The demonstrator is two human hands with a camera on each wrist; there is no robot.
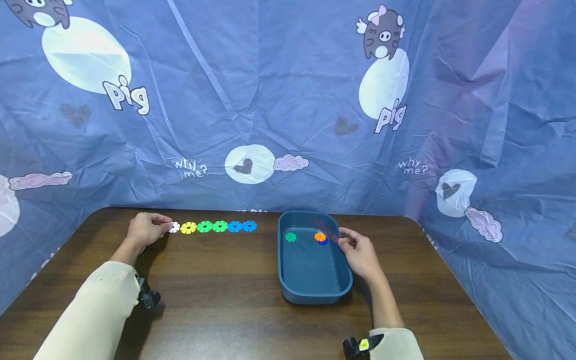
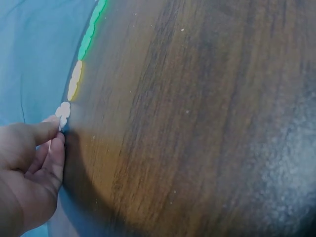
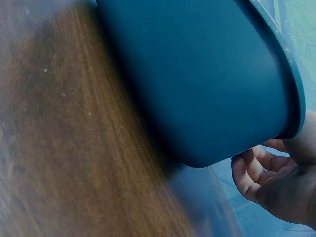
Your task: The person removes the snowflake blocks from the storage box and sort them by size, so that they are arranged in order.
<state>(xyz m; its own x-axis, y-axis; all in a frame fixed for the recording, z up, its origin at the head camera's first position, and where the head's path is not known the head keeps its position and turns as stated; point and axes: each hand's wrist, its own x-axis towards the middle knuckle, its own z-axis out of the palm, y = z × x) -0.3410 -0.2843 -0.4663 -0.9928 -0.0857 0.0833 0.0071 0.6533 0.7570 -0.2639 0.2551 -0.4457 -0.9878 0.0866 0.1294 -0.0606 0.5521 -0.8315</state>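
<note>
While the left hand (image 1: 146,230) pinched a white snowflake disc (image 1: 175,227) at the left end of a row, one yellow disc (image 1: 188,228), two green discs (image 1: 208,226) and two blue discs (image 1: 238,226) continued rightward on the wooden table (image 1: 216,300). At a blue bin's (image 1: 310,272) right rim, the right hand (image 1: 359,254) had bent fingers; whether they pinched the red blur (image 1: 334,238) beside them could not be told. Inside lay a teal-green disc (image 1: 288,237), plus an orange disc (image 1: 317,235) overlapping a dark blue disc (image 1: 325,242).

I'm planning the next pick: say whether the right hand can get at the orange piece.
Likely yes. The right hand is beside the bin, close to the orange piece, which lies uncovered inside; a red blur near the hand leaves unclear whether it already holds something.
</note>
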